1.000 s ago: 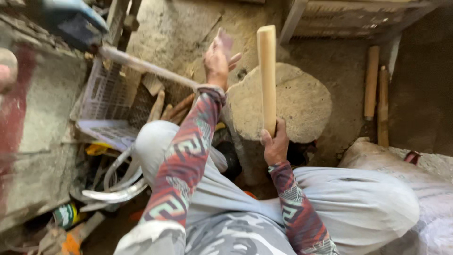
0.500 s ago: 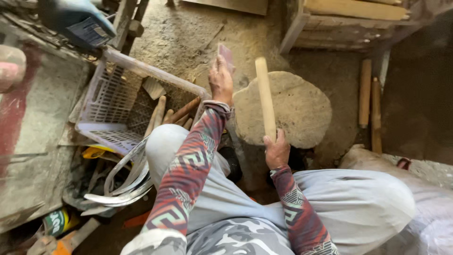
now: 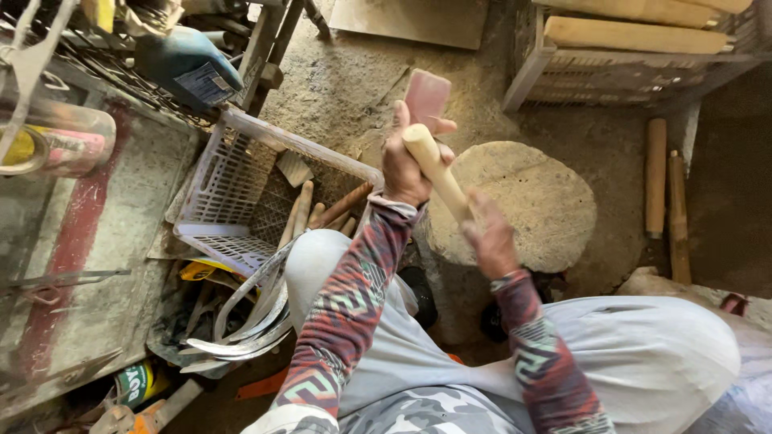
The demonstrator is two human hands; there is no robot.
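Over the round flat stone slab [image 3: 523, 201] we're gripping a pale round wooden handle [image 3: 438, 173] in our right hand [image 3: 489, 239]; our left hand [image 3: 408, 165] is pressing a reddish sanding block [image 3: 426, 98] against its top end.

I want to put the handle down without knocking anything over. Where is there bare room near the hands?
The round stone block has a bare top right of the right hand. The dirt floor beyond the left hand and wooden handle is open. The white crate and curved blades crowd the left.
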